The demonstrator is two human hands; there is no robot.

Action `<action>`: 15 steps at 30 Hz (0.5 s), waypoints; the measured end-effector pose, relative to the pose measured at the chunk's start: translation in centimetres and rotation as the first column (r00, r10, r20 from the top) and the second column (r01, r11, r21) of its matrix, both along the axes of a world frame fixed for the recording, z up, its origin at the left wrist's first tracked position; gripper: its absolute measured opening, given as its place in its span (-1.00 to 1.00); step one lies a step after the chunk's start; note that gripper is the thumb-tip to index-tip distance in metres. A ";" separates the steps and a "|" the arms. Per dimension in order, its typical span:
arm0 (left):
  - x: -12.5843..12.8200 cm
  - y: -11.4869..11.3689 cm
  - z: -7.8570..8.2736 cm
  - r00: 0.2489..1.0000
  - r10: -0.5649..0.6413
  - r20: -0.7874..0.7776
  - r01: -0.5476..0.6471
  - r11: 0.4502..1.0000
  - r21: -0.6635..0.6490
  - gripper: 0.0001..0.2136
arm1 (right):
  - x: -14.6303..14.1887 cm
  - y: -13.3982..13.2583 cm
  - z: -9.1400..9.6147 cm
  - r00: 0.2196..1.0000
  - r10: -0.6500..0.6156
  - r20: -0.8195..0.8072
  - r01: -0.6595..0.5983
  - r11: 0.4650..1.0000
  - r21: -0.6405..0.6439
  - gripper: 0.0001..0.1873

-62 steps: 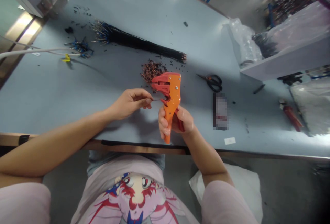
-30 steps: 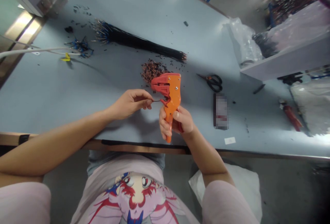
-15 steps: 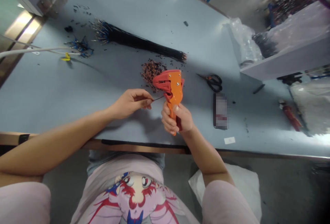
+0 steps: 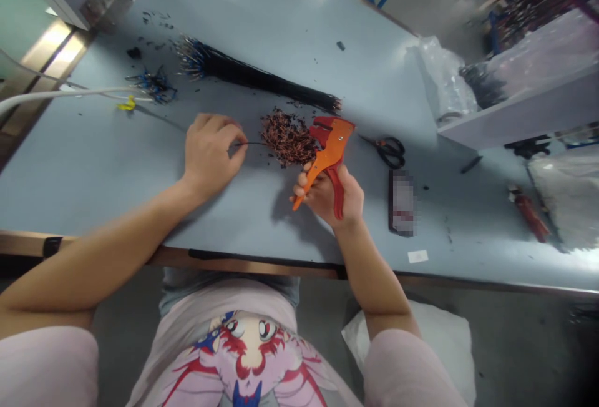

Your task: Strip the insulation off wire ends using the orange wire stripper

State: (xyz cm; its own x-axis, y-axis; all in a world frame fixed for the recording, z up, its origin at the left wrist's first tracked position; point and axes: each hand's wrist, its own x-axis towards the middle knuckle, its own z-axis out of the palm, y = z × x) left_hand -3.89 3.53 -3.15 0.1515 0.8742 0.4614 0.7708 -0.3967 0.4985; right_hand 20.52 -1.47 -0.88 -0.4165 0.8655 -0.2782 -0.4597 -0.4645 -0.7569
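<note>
Left hand (image 4: 210,151) rests palm-down on the table (image 4: 116,220), its fingers and thumb pressed together in a pinch on a thin black wire (image 4: 250,143). The wire's free end runs rightward to the edge of a heap of short copper-tipped wire pieces (image 4: 287,138). Right hand (image 4: 344,191) sits just right of that heap, clamped around an orange and red wire stripper (image 4: 330,151). The red handle lies against the palm, while the orange body tilts across the fingers, jaws pointing up and away from the person. Stripper and wire are apart, with the heap partly between them.

For good control, the pinch is best kept close to the wire's end, since a wire this thin bends easily, and the wire is best held straight and in line with the mouth of the jaws. The right hand hides part of the handles, so how hard they are squeezed is hard to judge.

Beyond both hands, a long bundle of black wires (image 4: 257,85) lies across the table. Left of the left hand are a blue wire tangle (image 4: 153,87), a yellow clip (image 4: 126,104) and a white cable (image 4: 56,93). Right of the right hand lie black-handled scissors (image 4: 389,152) and a blurred rectangular object (image 4: 401,202). The heap stands most in the way: its loose pieces lie right beside the jaws and could catch on them.
</note>
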 end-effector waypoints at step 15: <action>-0.2 0.9 0.9 0.789 0.222 0.572 0.030 0.917 -0.398 -0.90 | 0.0 -0.3 -0.5 0.992 0.010 0.128 -0.021 0.997 0.081 -0.57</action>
State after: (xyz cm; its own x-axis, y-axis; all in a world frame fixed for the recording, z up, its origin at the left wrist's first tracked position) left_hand -4.07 4.42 -2.28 -0.1371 0.9881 0.0701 0.2909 -0.0275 0.9564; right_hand 20.52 -1.78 -1.40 -0.3958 0.8812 -0.2584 -0.3504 -0.4051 -0.8445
